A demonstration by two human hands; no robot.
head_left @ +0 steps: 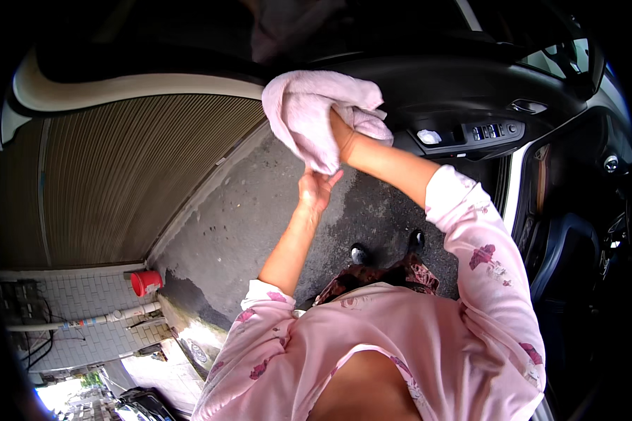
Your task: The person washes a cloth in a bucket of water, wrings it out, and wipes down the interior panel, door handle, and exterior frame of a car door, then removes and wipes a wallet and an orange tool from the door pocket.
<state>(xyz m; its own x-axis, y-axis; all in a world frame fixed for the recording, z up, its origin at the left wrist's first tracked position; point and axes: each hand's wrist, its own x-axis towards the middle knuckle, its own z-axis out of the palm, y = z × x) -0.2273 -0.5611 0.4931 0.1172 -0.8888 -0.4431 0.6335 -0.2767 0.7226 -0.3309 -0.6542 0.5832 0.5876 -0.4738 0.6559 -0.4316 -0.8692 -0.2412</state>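
A pale pink cloth towel (pixel 308 108) is bunched up in front of the open car door's dark inner panel (pixel 453 84). My right hand (pixel 341 131) grips this towel, whose folds wrap over the fingers and hide most of them. Under the towel's hanging lower edge is my left hand (pixel 315 190), palm side partly showing. Its thumb sticks out to the right, while the other fingertips pass out of sight at the cloth, so their hold is unclear.
The door armrest has window switches (pixel 487 131) and a crumpled white item (pixel 429 137) in its recess. A ribbed shutter (pixel 137 173) stands left, with a red bucket (pixel 146 283) near a white pipe (pixel 118 316). A car seat (pixel 555 252) is at right. Below lies grey pavement (pixel 242 210).
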